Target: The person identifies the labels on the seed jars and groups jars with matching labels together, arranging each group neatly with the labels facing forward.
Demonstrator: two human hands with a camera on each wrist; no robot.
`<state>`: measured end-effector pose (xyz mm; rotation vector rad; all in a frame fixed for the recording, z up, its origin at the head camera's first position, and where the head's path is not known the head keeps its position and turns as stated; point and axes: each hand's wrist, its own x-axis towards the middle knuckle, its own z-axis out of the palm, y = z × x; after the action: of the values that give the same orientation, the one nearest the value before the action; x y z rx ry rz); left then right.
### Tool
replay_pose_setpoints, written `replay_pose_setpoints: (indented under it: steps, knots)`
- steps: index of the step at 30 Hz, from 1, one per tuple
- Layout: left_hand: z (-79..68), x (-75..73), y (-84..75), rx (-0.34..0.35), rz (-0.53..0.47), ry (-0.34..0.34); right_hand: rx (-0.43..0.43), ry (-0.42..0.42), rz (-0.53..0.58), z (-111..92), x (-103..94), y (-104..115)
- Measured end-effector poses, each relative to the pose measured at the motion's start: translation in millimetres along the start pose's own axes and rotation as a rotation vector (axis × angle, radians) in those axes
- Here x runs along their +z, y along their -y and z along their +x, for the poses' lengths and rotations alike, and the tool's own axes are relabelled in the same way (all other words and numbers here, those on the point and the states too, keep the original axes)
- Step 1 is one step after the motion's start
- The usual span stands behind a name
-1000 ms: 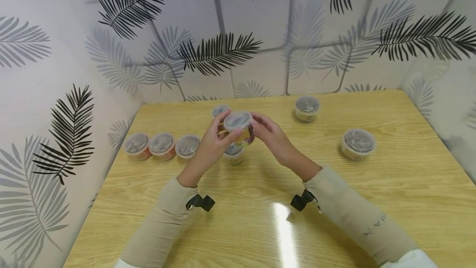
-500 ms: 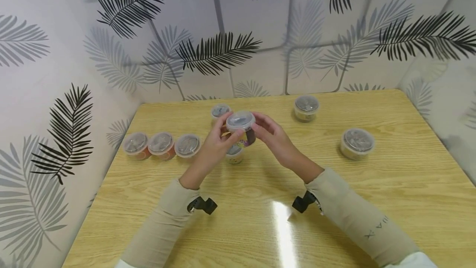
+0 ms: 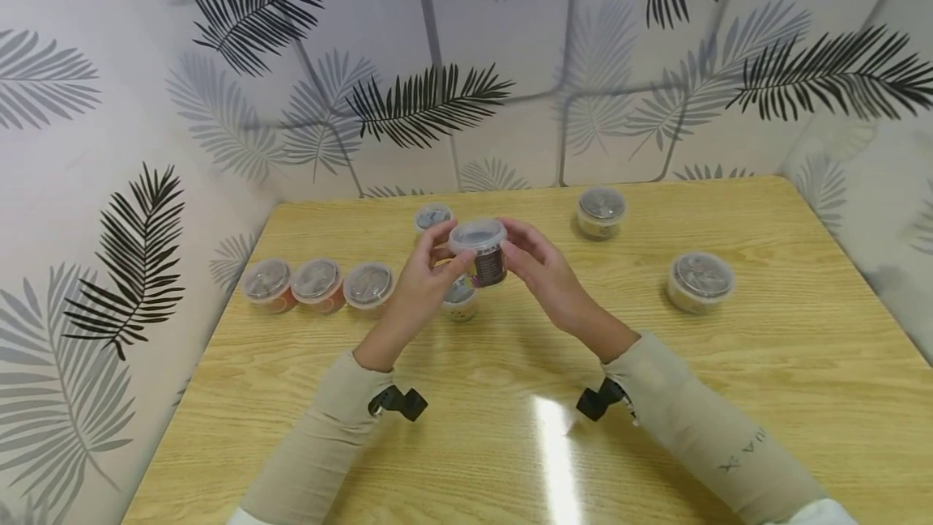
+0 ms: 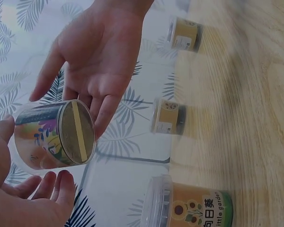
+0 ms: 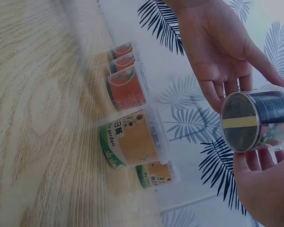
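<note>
Between both hands, above the table, I hold a lidded planting cup [image 3: 487, 262] with a clear lid and a dark text panel facing me. My left hand [image 3: 423, 278] grips its left side, thumb in front; my right hand [image 3: 545, 274] grips its right side. In the left wrist view, colourful flower print shows on the cup [image 4: 42, 137], with a yellow strip across its dark base. In the right wrist view, the same base faces the camera on the cup [image 5: 241, 123]. A sunflower-print cup [image 3: 461, 310] stands just below, partly hidden by the held one.
Three orange-red cups [image 3: 317, 286] stand in a row at the left of the wooden table [image 3: 481, 444]. Another cup [image 3: 433, 215] is behind my left hand. Two more, a back cup [image 3: 601, 213] and a nearer cup [image 3: 701, 282], stand right. A leaf-patterned wall [image 3: 496, 47] rises behind.
The held cup has turned between my hands, bringing its dark text panel round to the front in place of the colourful print. Cup and hands have shifted slightly right.
</note>
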<state>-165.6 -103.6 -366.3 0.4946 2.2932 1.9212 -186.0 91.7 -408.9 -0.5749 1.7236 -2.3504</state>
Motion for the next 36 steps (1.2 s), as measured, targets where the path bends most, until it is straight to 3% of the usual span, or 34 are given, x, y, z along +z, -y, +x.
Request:
replay_pose_setpoints:
  steps: [8, 18, 28, 36]
  knots:
    - [-1.3, 2.4, -0.1, -0.025, -0.036, 0.029, -0.006, -0.012, 0.000, -1.9, -3.7, -1.2]
    - [-0.7, 8.1, 0.9, -0.039, -0.067, 0.075, 0.041, 0.084, -0.045, -4.7, -3.2, -1.3]
    - [-0.5, 7.0, 3.2, -0.001, -0.032, 0.012, 0.007, -0.019, 0.018, -7.6, -4.3, 2.6]
    - [-2.3, 7.4, 1.8, 0.015, -0.033, 0.035, -0.010, -0.032, 0.001, -9.1, -6.9, 1.7]
